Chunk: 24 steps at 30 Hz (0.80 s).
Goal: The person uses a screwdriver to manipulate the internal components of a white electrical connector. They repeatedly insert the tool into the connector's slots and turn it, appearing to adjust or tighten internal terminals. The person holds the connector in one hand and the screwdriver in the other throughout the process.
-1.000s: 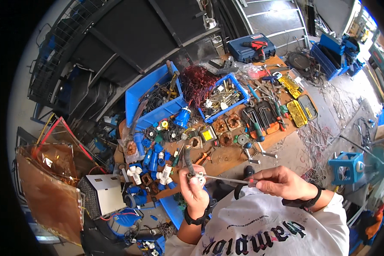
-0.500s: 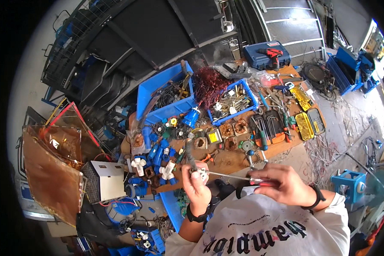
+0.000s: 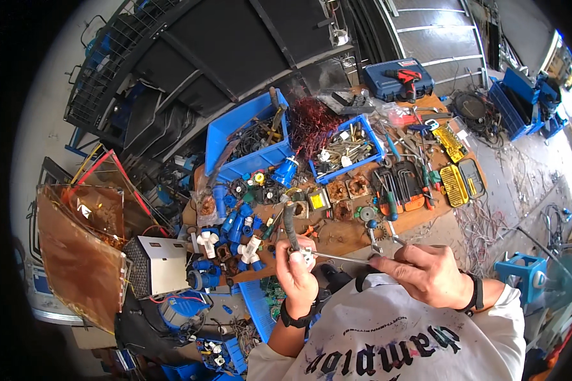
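Table (image 3: 346, 235): cluttered, beyond both hands.
Right hand (image 3: 426, 273): closed around screwdriver (image 3: 343, 258), handle hidden.
Left hand (image 3: 297, 279): pinching dark tube (image 3: 289, 222) and white fitting (image 3: 308, 256).
White fitting: in left hand, screwdriver shaft reaching it; probably screw-turning, calling next for a seated tip, steady hold.

Wooden table (image 3: 346, 237), blue bin (image 3: 251, 169), shallow blue tray (image 3: 351, 169), yellow case (image 3: 452, 186), blue pipe fittings (image 3: 236, 227)
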Each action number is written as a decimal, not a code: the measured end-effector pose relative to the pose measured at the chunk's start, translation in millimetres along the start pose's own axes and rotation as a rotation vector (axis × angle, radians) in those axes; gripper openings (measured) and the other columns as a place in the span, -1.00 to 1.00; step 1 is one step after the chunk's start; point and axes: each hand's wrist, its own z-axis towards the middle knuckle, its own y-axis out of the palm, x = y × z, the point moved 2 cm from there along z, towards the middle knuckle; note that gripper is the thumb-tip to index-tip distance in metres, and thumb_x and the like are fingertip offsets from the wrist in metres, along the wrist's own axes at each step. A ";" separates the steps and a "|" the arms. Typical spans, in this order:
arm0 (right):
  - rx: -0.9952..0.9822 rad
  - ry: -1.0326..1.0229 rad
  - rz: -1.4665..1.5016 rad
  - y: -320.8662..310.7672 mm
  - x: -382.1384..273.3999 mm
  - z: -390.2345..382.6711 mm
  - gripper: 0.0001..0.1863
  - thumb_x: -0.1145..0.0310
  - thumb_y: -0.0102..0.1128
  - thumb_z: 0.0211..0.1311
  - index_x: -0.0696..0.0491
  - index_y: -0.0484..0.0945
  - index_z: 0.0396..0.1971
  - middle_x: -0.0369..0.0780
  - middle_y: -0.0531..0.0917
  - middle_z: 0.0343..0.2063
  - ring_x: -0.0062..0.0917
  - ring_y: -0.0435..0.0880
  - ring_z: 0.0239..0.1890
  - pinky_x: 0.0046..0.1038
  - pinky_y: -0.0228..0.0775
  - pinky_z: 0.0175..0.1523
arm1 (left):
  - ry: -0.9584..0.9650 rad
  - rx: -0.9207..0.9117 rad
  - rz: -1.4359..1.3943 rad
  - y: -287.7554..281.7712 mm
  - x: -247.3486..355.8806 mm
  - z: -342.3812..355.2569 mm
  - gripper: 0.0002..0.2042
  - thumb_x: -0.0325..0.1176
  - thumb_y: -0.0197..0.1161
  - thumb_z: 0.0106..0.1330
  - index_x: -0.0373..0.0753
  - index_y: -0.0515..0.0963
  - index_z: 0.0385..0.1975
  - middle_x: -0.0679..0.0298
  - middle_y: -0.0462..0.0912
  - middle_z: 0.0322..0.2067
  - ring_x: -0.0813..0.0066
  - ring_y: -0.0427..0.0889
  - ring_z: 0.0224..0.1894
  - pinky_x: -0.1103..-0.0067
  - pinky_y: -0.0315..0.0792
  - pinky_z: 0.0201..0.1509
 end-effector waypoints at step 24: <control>0.033 0.171 0.495 -11.5 9.3 -12.3 -0.68 0.42 0.38 -0.01 0.09 0.62 -0.19 -0.26 0.50 -0.48 -0.44 0.53 -0.49 -0.45 0.42 -0.40 | 0.084 0.003 -0.015 16.2 11.4 -9.2 -0.66 -0.07 -0.09 0.44 -0.27 0.33 -0.33 0.19 0.41 -0.44 0.66 0.28 -0.57 0.77 0.07 -0.66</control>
